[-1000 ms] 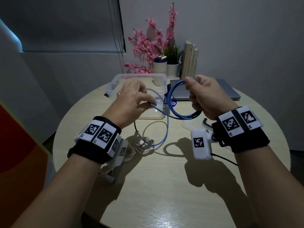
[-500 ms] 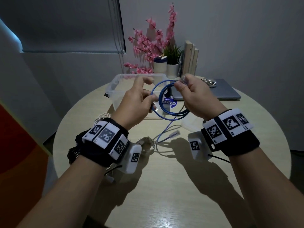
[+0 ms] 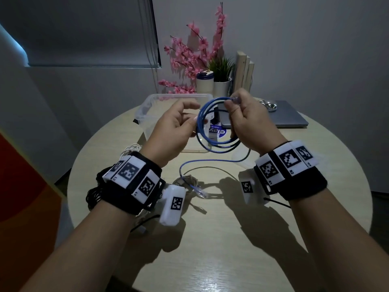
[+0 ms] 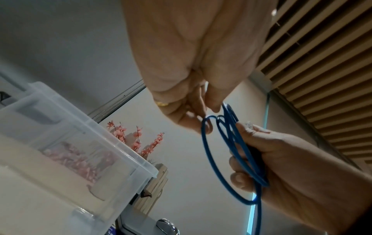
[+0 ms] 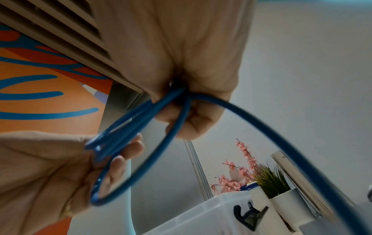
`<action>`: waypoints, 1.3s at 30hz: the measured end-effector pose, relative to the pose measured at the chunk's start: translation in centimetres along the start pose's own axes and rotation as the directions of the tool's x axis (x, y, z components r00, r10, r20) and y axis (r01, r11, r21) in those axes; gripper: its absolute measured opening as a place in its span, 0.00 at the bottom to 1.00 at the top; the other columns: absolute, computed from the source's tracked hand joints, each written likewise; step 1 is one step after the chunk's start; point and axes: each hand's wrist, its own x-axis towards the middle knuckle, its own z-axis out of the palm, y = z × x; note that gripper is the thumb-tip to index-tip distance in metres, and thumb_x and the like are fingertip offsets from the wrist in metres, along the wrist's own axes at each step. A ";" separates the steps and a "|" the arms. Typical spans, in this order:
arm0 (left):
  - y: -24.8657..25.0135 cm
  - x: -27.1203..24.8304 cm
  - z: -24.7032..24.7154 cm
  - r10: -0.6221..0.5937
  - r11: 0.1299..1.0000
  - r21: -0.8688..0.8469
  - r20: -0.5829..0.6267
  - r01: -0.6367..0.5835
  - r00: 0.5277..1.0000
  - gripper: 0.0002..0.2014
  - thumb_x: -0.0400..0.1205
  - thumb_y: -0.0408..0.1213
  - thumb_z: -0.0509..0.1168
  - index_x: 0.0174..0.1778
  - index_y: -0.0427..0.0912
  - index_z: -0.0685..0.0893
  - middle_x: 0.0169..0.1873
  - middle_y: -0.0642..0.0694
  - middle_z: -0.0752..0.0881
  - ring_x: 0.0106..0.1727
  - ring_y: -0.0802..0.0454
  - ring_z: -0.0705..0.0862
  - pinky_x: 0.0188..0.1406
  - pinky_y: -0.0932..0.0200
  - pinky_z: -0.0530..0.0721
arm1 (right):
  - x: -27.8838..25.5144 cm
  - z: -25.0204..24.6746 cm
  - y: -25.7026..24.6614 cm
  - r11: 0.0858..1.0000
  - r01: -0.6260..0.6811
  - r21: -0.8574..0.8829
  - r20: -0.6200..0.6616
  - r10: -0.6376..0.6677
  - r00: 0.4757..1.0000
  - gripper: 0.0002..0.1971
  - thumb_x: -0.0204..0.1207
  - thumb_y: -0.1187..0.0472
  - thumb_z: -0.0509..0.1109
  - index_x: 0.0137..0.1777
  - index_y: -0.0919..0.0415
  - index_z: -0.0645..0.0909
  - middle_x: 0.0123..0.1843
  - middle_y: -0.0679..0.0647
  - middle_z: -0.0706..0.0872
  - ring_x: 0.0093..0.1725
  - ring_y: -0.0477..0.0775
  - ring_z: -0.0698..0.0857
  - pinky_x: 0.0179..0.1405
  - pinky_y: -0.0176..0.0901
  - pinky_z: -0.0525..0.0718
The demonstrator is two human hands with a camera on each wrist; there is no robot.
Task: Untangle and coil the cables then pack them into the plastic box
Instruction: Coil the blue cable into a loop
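**Blue cable, half coiled, both hands on it**

Head view: right hand [image 3: 248,121] grips the blue cable [image 3: 212,125] coil above the round table [image 3: 242,239]; left hand [image 3: 174,127] pinches the coil's side. Its tail trails to the middle. Plastic box [image 3: 147,110] sits at the far edge.

Left wrist: fingers [image 4: 207,98] pinch the loops.

Right wrist: fist closed round the strands, grey wall behind.

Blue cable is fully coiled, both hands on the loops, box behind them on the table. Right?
Not fully coiled. The head view shows a tail of the blue cable trailing down to the table, its connector lying there. The rest stands: left hand and right hand hold the loops, the plastic box behind them.
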 end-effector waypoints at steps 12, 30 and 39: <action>0.0 0.1 0.5 0.005 1.000 0.020 -0.091 -0.003 0.996 0.13 0.85 0.27 0.60 0.58 0.46 0.83 0.37 0.49 0.86 0.37 0.58 0.82 0.39 0.67 0.82 | 0.0 -0.4 0.5 0.993 -0.116 -0.030 0.125 0.119 0.985 0.08 0.86 0.57 0.56 0.52 0.62 0.71 0.36 0.55 0.81 0.28 0.53 0.83 0.26 0.41 0.80; 1.0 -0.8 1.4 -0.006 0.998 0.066 0.046 0.003 0.999 0.20 0.88 0.47 0.51 0.44 0.38 0.83 0.33 0.42 0.83 0.35 0.50 0.82 0.43 0.48 0.83 | -0.4 0.3 0.0 0.989 -0.075 -0.123 0.096 0.087 0.992 0.11 0.85 0.57 0.58 0.56 0.64 0.77 0.41 0.54 0.82 0.42 0.54 0.80 0.37 0.44 0.72; -0.1 -0.1 1.1 0.026 1.000 0.007 -0.082 -0.026 0.996 0.13 0.88 0.32 0.54 0.55 0.43 0.84 0.28 0.47 0.72 0.28 0.60 0.75 0.40 0.55 0.83 | -0.8 0.1 -1.3 0.757 -0.334 0.561 0.271 0.214 0.939 0.07 0.83 0.62 0.63 0.49 0.67 0.78 0.25 0.55 0.75 0.24 0.51 0.81 0.38 0.53 0.87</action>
